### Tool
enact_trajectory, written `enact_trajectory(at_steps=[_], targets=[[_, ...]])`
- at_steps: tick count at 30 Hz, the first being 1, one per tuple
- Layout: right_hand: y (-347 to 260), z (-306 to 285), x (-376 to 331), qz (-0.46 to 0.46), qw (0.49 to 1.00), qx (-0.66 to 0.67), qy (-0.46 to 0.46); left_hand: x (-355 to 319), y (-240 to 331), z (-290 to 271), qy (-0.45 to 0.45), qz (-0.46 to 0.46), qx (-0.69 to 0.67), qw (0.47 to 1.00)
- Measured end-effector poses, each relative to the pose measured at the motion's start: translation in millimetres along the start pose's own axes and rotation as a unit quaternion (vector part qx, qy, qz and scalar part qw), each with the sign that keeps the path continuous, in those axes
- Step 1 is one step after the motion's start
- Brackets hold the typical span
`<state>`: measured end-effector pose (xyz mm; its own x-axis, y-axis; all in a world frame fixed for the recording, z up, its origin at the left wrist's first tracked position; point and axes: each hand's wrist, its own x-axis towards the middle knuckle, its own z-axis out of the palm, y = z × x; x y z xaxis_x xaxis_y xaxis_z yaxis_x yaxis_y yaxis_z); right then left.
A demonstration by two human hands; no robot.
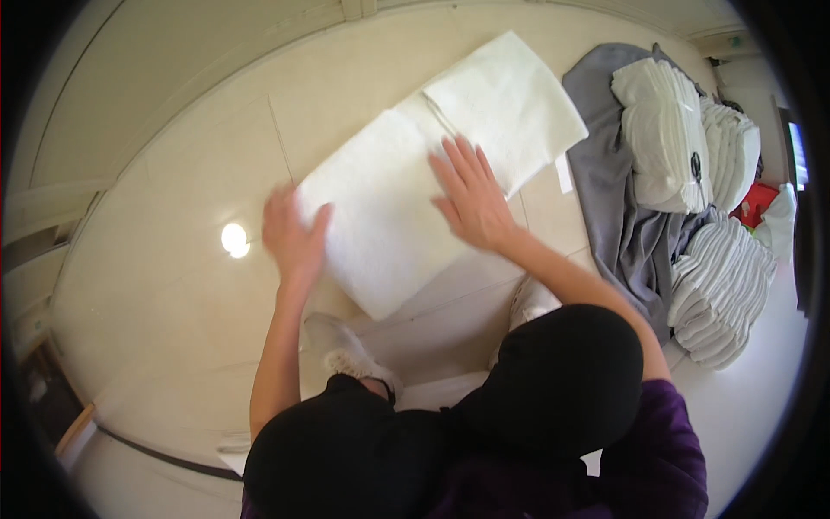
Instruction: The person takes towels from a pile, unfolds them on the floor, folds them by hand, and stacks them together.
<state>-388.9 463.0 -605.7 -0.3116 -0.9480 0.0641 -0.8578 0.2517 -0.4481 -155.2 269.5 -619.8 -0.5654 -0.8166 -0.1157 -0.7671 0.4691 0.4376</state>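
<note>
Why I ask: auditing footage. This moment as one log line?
right hand: on folded white cloth; left hand: at its edge; rightward: white stacks

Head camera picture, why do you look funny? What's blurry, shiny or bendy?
In the head view, the left hand is smeared, the right hand clearer; a bright glare spot sits on the pale floor; edges curve near the dark round rim.

Cloth (372,203) lies on floor (173,190), ahead of slippers (327,336). Left hand (294,232) at its left edge, right hand (474,197) over its middle. Rightward: sheet (596,108), bearing one stack (661,130); second stack (731,154) just right of that; third stack (722,290) nearer the body.
</note>
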Motion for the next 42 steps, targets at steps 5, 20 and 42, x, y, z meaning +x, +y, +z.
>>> enact_trajectory(at_steps=[5, 20, 42], targets=[[-3, -6, -36, 0.008, 0.998, -0.054, -0.044, -37, -11, 2, -0.131, -0.330, -0.487, 0.798], [3, 16, -123, 0.316, 0.521, 0.792, -0.044, -16, 150, -133, -0.396, -0.110, -0.658, 0.631], [31, -56, -118, 0.442, 0.868, 0.188, 0.126, 41, 164, 22, 0.001, 0.331, 0.014, 0.944]])
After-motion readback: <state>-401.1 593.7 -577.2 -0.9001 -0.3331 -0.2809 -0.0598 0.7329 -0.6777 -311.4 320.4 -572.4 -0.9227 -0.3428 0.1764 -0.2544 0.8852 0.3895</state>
